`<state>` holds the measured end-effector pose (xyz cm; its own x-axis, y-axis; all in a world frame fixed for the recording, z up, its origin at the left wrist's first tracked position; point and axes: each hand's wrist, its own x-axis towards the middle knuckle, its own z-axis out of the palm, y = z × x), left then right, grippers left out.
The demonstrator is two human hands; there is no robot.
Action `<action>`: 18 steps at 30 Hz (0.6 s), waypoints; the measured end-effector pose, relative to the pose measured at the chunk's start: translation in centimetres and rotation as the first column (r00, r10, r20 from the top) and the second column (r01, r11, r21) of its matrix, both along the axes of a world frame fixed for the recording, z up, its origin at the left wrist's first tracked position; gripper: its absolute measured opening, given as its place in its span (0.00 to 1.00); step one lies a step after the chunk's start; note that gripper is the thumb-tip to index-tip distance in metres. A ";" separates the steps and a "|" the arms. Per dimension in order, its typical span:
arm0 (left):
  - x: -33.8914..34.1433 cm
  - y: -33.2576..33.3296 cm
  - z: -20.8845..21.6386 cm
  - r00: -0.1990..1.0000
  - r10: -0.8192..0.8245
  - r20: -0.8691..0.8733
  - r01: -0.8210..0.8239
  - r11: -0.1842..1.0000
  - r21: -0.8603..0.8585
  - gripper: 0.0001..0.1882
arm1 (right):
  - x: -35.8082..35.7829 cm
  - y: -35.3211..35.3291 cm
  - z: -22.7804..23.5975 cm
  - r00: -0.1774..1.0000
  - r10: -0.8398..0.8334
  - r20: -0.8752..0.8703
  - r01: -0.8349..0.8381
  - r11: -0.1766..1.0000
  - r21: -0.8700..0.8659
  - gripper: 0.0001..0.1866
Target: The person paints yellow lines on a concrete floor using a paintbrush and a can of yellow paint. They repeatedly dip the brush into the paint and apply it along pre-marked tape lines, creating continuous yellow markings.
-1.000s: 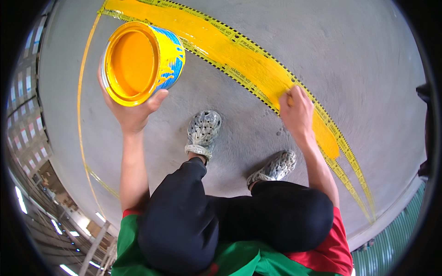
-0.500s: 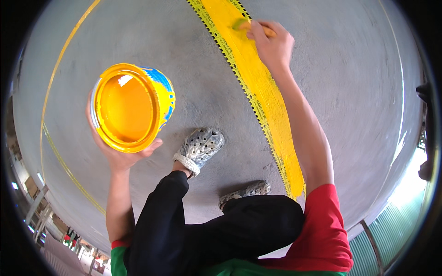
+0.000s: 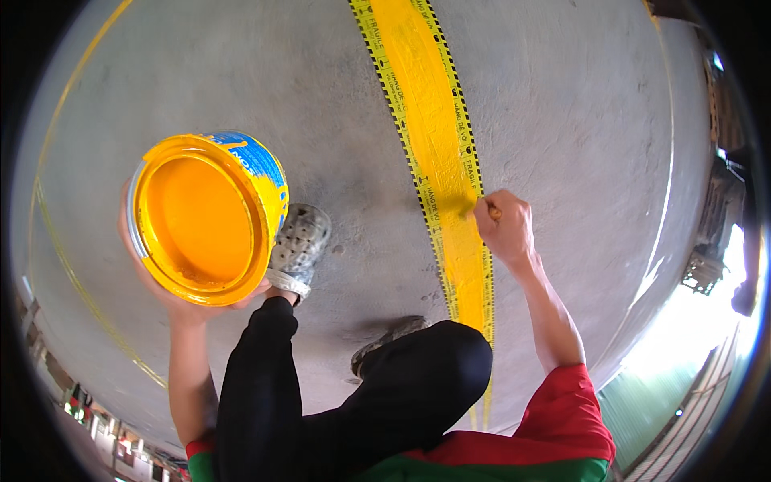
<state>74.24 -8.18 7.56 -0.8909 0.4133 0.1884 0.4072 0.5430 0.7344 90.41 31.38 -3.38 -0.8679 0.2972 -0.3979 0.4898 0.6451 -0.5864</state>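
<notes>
My left hand point(image 3: 167, 299) grips a blue-and-yellow paint can point(image 3: 271, 173) from its left side and underneath. The can tilts toward me, so the yellow paint point(image 3: 201, 225) inside shows, with drips over its rim. My right hand point(image 3: 510, 229) is closed around the handle of a paintbrush point(image 3: 459, 206). Its blurred bristles are over a yellow painted stripe point(image 3: 414, 88) on the floor; whether they touch it I cannot tell. Printed yellow tape with black-dashed edges borders the stripe, one tape strip point(image 3: 391, 84) on the left, another tape strip point(image 3: 461, 120) on the right.
Beneath everything is a grey concrete floor point(image 3: 562, 104). My patterned clog point(image 3: 301, 237) stands beside the can, and the other clog point(image 3: 389, 341) is partly behind my knee. A thin yellow line point(image 3: 64, 92) curves along the left, and a white line point(image 3: 669, 161) along the right.
My right hand and the brush have come back along the stripe toward me. The can has shifted left and slightly closer. The view has moved, showing the right-hand tape more fully.
</notes>
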 end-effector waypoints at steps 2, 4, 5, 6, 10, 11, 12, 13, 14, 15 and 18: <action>0.2 -0.5 -0.1 0.998 0.044 0.051 -0.043 0.999 -0.014 0.72 | -1.2 0.3 -0.2 0.986 0.046 0.160 -0.043 0.999 -0.020 0.17; 0.5 -0.8 -0.1 0.998 0.051 0.047 -0.049 0.998 -0.042 0.72 | -5.5 0.4 -1.8 0.963 0.093 0.253 -0.100 0.995 0.014 0.17; 0.5 -1.0 -0.1 0.998 0.052 0.033 -0.050 0.997 -0.056 0.73 | -8.4 0.2 -2.8 0.978 0.065 0.196 -0.068 0.998 0.011 0.18; 0.6 -1.1 -0.1 0.995 0.080 0.065 -0.076 0.996 -0.048 0.73 | -11.7 -0.1 -3.7 0.986 0.021 0.167 -0.024 1.000 0.016 0.18; 1.0 -1.5 0.1 0.973 0.161 0.165 -0.153 0.986 -0.058 0.72 | -24.2 -0.1 -5.2 0.992 0.004 -0.124 -0.001 1.000 0.022 0.20; 1.0 -1.7 0.1 0.966 0.172 0.195 -0.167 0.985 -0.045 0.72 | -26.2 0.3 -5.1 0.987 0.030 -0.158 -0.021 0.998 0.062 0.19; 1.0 -1.8 0.0 0.965 0.192 0.177 -0.181 0.980 -0.078 0.72 | -28.0 0.6 -4.9 0.975 0.056 -0.216 -0.039 0.996 0.085 0.20; 1.1 -2.0 0.0 0.963 0.207 0.174 -0.194 0.977 -0.089 0.72 | -29.4 0.7 -4.9 0.972 0.020 -0.232 0.001 0.996 0.090 0.20; 1.0 -1.9 0.1 0.960 0.223 0.170 -0.209 0.973 -0.099 0.72 | -30.5 0.7 -4.9 0.954 -0.002 -0.301 0.026 0.997 0.075 0.20; 1.1 -2.1 -0.2 0.958 0.230 0.170 -0.214 0.971 -0.106 0.72 | -31.1 0.4 -5.5 0.930 -0.025 -0.368 0.050 0.997 0.059 0.19; 0.7 -1.8 0.5 0.956 0.233 0.178 -0.212 0.969 -0.130 0.71 | -31.3 -0.3 -6.6 0.872 0.001 -0.490 -0.011 1.000 -0.018 0.18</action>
<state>74.96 -9.96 8.05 -0.9776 0.2087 -0.0286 0.1251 0.6841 0.7186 59.11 31.12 -10.01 -0.9549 0.2876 0.0734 0.1320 0.6331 -0.7627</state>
